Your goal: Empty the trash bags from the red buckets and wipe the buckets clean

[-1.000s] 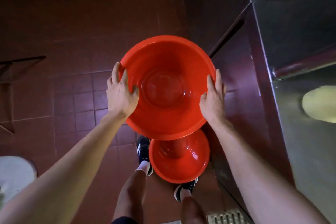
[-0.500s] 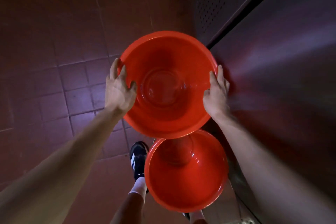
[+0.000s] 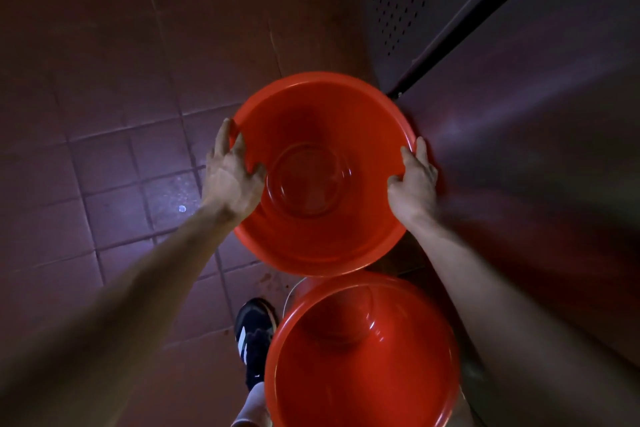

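I look straight down into two red buckets, both without a bag inside. The farther red bucket (image 3: 322, 135) is held by its rim on both sides. My left hand (image 3: 231, 173) grips the left rim, thumb inside the wall and fingers over the outside. My right hand (image 3: 414, 180) grips the right rim the same way. The nearer red bucket (image 3: 363, 367) stands below it at my feet, its far rim hidden under the held bucket.
Dark red floor tiles (image 3: 114, 166) spread to the left, with a small bright spot (image 3: 181, 208) on one. A metal cabinet wall (image 3: 540, 135) runs along the right, with a perforated panel (image 3: 398, 3) behind. My black shoe (image 3: 254, 336) stands beside the nearer bucket.
The held bucket has gone lower and closer to the metal wall, and the view has dipped, so the nearer bucket looks larger. Both hands keep their hold on the rim.
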A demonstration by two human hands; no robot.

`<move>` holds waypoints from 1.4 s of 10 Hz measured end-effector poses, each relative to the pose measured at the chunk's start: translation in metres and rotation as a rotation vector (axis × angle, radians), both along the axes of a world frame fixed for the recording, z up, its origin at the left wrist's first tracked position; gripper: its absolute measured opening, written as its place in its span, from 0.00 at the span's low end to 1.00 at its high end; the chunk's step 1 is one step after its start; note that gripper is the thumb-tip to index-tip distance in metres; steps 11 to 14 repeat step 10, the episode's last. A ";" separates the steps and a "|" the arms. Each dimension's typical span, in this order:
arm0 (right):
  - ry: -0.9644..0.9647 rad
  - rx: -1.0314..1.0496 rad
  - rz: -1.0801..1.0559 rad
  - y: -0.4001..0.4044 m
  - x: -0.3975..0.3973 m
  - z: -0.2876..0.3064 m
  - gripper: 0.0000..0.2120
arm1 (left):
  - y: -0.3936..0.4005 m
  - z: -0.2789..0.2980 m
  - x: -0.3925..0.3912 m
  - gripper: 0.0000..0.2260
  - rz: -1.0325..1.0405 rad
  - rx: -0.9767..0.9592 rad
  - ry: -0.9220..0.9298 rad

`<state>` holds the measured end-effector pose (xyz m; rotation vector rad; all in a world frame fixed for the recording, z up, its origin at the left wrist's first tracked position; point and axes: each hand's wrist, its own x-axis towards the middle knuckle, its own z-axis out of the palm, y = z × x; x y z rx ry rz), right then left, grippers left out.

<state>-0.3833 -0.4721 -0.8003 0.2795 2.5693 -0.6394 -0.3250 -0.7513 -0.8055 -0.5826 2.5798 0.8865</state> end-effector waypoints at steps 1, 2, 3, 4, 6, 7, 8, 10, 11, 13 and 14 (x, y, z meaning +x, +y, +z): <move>-0.021 0.012 -0.016 0.006 0.000 -0.009 0.29 | 0.009 -0.009 -0.002 0.33 -0.013 -0.008 0.003; -0.009 0.018 -0.035 0.011 0.001 -0.015 0.30 | 0.016 -0.014 -0.005 0.35 -0.043 -0.004 -0.003; 0.004 0.027 -0.021 0.012 0.002 -0.018 0.31 | 0.021 -0.016 -0.008 0.35 -0.028 -0.019 -0.027; -0.007 0.140 0.035 0.007 0.009 -0.022 0.34 | 0.025 -0.017 -0.008 0.34 -0.015 -0.047 -0.035; 0.001 0.186 0.058 -0.001 0.019 -0.019 0.35 | 0.026 -0.019 -0.001 0.32 -0.049 -0.083 -0.039; 0.011 0.158 0.084 0.001 0.023 -0.007 0.33 | 0.029 -0.011 0.005 0.31 -0.082 -0.081 -0.065; 0.015 0.135 0.122 0.006 0.025 0.018 0.31 | 0.034 0.014 0.012 0.30 -0.182 -0.112 -0.041; 0.017 0.087 0.223 0.019 0.041 0.093 0.27 | 0.055 0.095 0.030 0.27 -0.293 -0.170 -0.041; 0.017 0.087 0.223 0.019 0.041 0.093 0.27 | 0.055 0.095 0.030 0.27 -0.293 -0.170 -0.041; 0.017 0.087 0.223 0.019 0.041 0.093 0.27 | 0.055 0.095 0.030 0.27 -0.293 -0.170 -0.041; 0.017 0.087 0.223 0.019 0.041 0.093 0.27 | 0.055 0.095 0.030 0.27 -0.293 -0.170 -0.041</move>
